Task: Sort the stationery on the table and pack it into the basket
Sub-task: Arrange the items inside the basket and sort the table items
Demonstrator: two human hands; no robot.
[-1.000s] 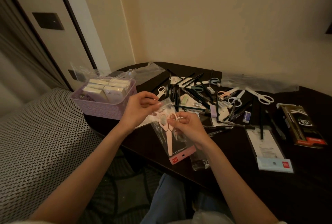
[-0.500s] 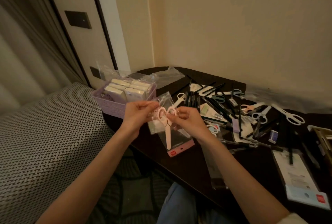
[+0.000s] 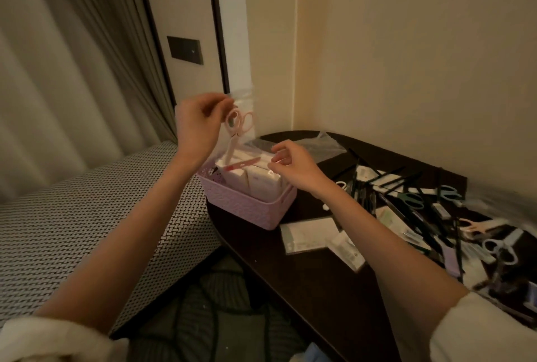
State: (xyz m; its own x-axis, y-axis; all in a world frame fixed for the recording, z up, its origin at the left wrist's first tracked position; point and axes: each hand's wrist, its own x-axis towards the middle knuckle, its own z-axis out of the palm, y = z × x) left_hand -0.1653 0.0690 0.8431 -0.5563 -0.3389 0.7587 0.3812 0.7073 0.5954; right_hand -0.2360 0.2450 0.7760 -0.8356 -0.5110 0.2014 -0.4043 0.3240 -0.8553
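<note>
1. Left hand pinches top of clear bag holding pink scissors, hanging above purple basket
2. Right hand beside basket, fingers loosely curled, grasping nothing
3. Basket sits on dark table

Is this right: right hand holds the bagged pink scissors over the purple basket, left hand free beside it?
Hands are swapped. The head view shows the left hand pinching the top of the bagged pink scissors over the purple basket; the right hand is free beside it, holding nothing.
</note>
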